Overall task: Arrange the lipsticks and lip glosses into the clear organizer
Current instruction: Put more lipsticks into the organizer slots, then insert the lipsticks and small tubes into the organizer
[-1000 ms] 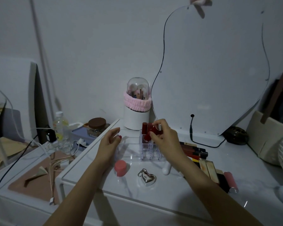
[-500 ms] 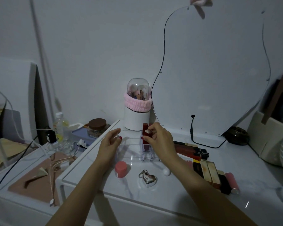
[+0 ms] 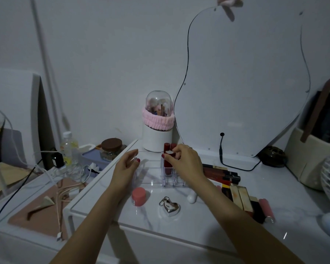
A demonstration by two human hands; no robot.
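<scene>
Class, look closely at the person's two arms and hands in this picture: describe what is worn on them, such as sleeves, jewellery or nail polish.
Both forearms are bare, with no sleeves, watch or bracelet in view. The left hand has a red-painted thumbnail. The right hand wears a thin ring on one finger, and one of its nails looks pale rather than red; the others are hidden.

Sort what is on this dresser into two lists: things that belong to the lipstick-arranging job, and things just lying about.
Job: clear organizer; red lipstick under the right hand; lipsticks and glosses lying at right.

Lying about: heart keyring; pink-capped jar; brush holder; mirror; water bottle.
</scene>
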